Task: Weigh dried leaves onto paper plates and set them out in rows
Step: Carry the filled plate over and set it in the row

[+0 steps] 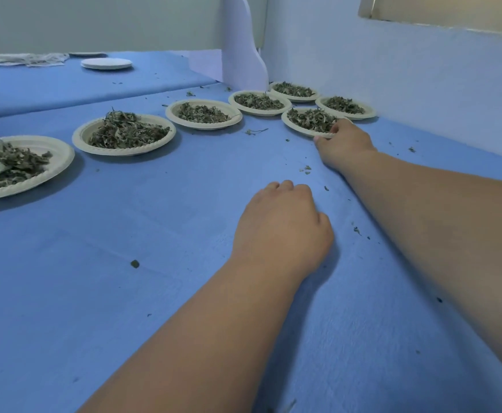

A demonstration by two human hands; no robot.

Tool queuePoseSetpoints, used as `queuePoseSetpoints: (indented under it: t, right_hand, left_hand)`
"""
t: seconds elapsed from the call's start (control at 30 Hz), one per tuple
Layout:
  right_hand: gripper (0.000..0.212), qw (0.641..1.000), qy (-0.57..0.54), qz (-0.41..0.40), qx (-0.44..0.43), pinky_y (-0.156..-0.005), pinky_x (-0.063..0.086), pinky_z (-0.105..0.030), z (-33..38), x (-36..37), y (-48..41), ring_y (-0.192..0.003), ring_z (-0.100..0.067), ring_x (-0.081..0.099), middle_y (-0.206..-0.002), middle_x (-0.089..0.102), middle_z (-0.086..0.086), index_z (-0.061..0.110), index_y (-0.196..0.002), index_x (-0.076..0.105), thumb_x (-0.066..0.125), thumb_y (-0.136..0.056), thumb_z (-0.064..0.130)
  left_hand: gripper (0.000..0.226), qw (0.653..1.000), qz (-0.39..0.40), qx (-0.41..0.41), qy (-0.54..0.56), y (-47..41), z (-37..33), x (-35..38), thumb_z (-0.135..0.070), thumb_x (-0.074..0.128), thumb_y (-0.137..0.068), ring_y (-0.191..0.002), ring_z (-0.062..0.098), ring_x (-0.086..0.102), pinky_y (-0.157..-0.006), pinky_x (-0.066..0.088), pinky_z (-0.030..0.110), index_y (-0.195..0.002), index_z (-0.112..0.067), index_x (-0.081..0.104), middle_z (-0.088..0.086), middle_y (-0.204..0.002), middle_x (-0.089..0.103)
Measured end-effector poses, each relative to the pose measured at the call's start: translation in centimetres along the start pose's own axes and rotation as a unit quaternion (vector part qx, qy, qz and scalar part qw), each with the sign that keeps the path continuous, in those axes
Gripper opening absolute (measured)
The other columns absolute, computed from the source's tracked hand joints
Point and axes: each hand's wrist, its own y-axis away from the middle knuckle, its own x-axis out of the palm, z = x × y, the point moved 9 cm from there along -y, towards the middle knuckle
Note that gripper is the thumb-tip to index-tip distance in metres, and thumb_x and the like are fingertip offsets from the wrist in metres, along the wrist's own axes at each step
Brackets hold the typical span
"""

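Several cream paper plates heaped with dried green leaves stand on the blue cloth (124, 293). One row runs from the near left plate (62, 162) to the far corner plate (296, 99). A second row starts with a plate by the wall (369, 114) and a plate beside it (291, 123). My right hand (343, 144) holds the near rim of that plate, thumb under the edge and fingers on top. My left hand (282, 225) rests on the cloth with its fingers curled under, holding nothing.
A stack of blank white plates (106, 63) and a pale cloth (20, 58) lie on the far table. A white wall (407, 79) borders the right side and a white panel (243, 49) stands at the corner. Leaf crumbs (255, 131) dot the cloth.
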Motion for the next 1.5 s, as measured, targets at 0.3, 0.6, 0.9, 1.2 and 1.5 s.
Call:
queuePoseSetpoints:
  t: [0.3,0.6,0.9,1.2,1.5]
  right_hand:
    - [0.081,0.997,0.074,0.027,-0.006,-0.115,0.026,-0.055,-0.6,0.7,1.7,-0.143,-0.038,0.033,-0.161,0.024,-0.015,0.019,-0.158,0.008,0.041,-0.093,0.055]
    - [0.076,0.975,0.177,0.119,-0.063,-0.12,0.011,-0.059,-5.0,-0.5,7.8,-0.155,-0.027,0.009,-0.169,0.011,-0.005,0.028,-0.159,0.018,0.018,-0.093,0.067]
    - [0.072,0.975,0.167,0.116,-0.096,-0.123,0.013,-0.05,-9.9,-5.1,18.9,-0.155,-0.024,0.01,-0.169,0.012,-0.006,0.026,-0.16,0.018,0.018,-0.098,0.063]
    - [0.054,0.973,0.12,0.16,-0.116,-0.112,0.032,-0.033,-13.6,-11.8,30.1,-0.142,-0.027,0.04,-0.156,0.043,-0.006,0.017,-0.148,0.046,0.046,-0.102,0.044]
    - [0.052,0.989,-0.09,-0.005,-0.12,-0.071,0.033,0.005,-22.3,-29.5,46.7,-0.093,0.02,0.051,-0.131,0.057,0.022,0.049,-0.143,0.045,0.055,-0.093,0.038]
  left_hand:
    - [0.031,0.999,0.017,-0.002,-0.031,-0.3,0.0,0.4,-0.026,0.041,-0.099,-0.09,0.021,0.038,-0.074,0.022,0.033,-0.072,-0.022,0.026,-0.002,-0.091,0.041]
    - [0.018,0.993,0.055,0.02,-0.104,-0.8,-0.5,1.4,-0.029,0.037,-0.102,-0.104,0.03,0.05,-0.078,0.029,0.036,-0.09,-0.016,0.043,0.011,-0.117,0.059]
    - [0.036,0.987,0.054,-0.041,-0.145,0.6,-0.6,0.5,-0.032,0.039,-0.1,-0.108,0.034,0.057,-0.078,0.039,0.035,-0.118,-0.02,0.068,0.009,-0.126,0.066]
    - [0.025,0.986,0.085,-0.071,-0.124,10.6,-10.7,0.9,-0.021,0.042,-0.099,-0.079,0.03,0.052,-0.064,0.037,0.032,-0.074,-0.016,0.047,0.004,-0.081,0.049]
    - [0.028,0.993,0.089,0.055,0.053,23.5,-29.5,0.0,-0.029,0.045,-0.098,-0.099,0.035,0.065,-0.086,0.054,0.042,-0.109,-0.013,0.066,0.009,-0.098,0.072]
